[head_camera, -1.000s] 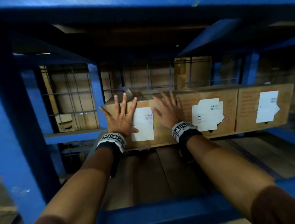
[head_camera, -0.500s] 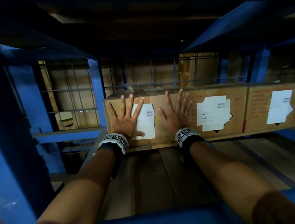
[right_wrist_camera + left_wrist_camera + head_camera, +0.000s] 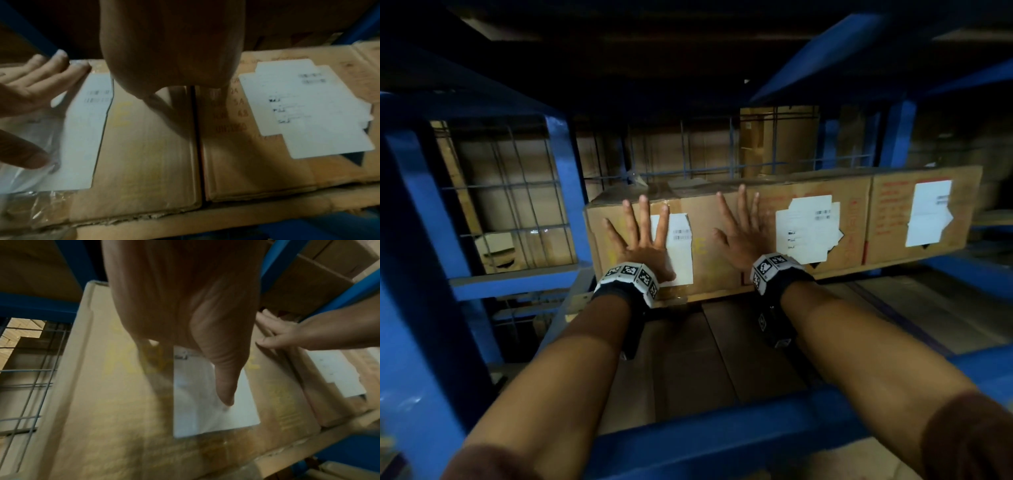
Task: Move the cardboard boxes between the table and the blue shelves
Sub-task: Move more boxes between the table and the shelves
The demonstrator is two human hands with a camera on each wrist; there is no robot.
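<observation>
Three cardboard boxes with white labels stand in a row deep on the blue shelf. My left hand (image 3: 640, 236) lies flat with spread fingers on the front of the leftmost box (image 3: 705, 246), partly over its label. My right hand (image 3: 739, 229) is pressed flat at that box's right edge, over the seam with the second box (image 3: 856, 222). The third box (image 3: 887, 219) sits farther right. In the left wrist view my left hand (image 3: 185, 305) rests its thumb on the label of the leftmost box (image 3: 113, 386). The right wrist view shows the seam between the leftmost box (image 3: 148, 154) and the second box (image 3: 236, 162).
A blue front beam (image 3: 722, 431) crosses under my forearms, and blue uprights (image 3: 565, 178) stand at the left. Wire mesh (image 3: 517, 192) closes the back, with more cartons (image 3: 780, 137) behind it. Flat cardboard (image 3: 688, 359) lines the shelf floor. The upper shelf hangs low overhead.
Both hands have stayed flat on the leftmost box, now lower on its front. My view has moved farther in under the upper shelf. The box front stands about level with its neighbours.
</observation>
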